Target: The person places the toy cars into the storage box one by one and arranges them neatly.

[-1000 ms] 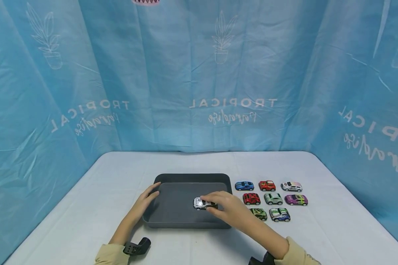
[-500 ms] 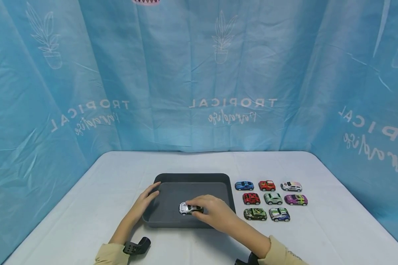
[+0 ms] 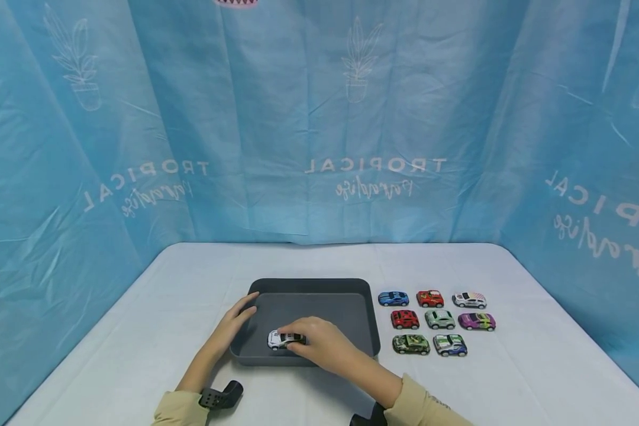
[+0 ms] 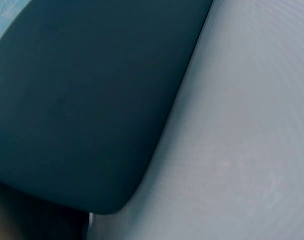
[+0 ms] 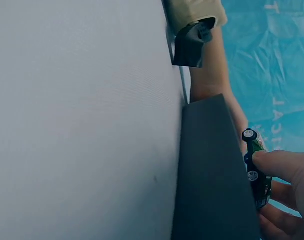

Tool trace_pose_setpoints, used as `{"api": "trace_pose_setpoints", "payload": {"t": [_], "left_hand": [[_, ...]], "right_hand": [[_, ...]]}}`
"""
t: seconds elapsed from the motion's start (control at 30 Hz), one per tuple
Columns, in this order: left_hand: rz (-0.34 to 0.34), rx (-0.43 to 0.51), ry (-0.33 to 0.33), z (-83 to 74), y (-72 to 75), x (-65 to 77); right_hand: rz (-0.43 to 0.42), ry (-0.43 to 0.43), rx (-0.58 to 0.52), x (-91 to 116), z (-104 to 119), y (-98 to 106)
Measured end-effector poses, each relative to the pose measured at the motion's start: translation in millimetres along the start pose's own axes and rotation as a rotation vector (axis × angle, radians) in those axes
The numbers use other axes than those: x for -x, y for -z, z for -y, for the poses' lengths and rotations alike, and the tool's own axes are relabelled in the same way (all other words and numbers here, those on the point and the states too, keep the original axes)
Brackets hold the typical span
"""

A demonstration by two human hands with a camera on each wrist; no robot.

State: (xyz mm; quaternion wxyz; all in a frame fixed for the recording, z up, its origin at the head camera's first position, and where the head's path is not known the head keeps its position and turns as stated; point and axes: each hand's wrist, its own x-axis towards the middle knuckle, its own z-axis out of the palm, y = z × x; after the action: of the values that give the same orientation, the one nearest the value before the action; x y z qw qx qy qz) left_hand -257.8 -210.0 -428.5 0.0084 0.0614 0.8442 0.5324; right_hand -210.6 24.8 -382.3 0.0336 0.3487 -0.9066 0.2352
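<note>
My right hand (image 3: pixel 322 344) pinches a white toy car (image 3: pixel 274 339) with dark parts between thumb and fingers, low over the front left part of a dark grey tray (image 3: pixel 325 307). In the right wrist view, the toy car (image 5: pixel 262 192) shows its wheels and a green side, with the thumb (image 5: pixel 277 164) on one side and fingers beneath, just past the tray's wall (image 5: pixel 212 165). My left hand (image 3: pixel 229 328) rests with extended fingers on the tray's left rim. The left wrist view shows mostly the tray's outer wall (image 4: pixel 92 100); the left hand is almost wholly hidden there.
Right of the tray, several toy cars stand in rows on the white table (image 3: pixel 511 378): blue (image 3: pixel 393 299), red (image 3: pixel 430 299), white (image 3: pixel 470 300), another red (image 3: pixel 404 319), mint green (image 3: pixel 439 319), purple (image 3: pixel 476 321), camouflage (image 3: pixel 411 344) and white-blue (image 3: pixel 449 345). A blue curtain (image 3: pixel 277 118) surrounds the table.
The right hand has carried the white toy car leftward and a little toward the front, across the tray. The left hand has stayed on the tray's left rim.
</note>
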Motion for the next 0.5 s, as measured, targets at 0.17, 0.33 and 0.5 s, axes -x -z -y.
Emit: {"api": "trace_pose_setpoints", "payload": {"t": [0.17, 0.33, 0.5], "left_hand": [[0.009, 0.0, -0.003, 0.3, -0.2, -0.4], [0.007, -0.002, -0.002, -0.2, 0.5, -0.5], [0.012, 0.002, 0.004, -1.0, 0.9, 0.2]], "right_hand": [[0.025, -0.019, 0.003, -8, 0, -9], [0.044, -0.042, 0.016, -19, -2, -16], [0.069, -0.039, 0.011, -26, -4, -21]]}}
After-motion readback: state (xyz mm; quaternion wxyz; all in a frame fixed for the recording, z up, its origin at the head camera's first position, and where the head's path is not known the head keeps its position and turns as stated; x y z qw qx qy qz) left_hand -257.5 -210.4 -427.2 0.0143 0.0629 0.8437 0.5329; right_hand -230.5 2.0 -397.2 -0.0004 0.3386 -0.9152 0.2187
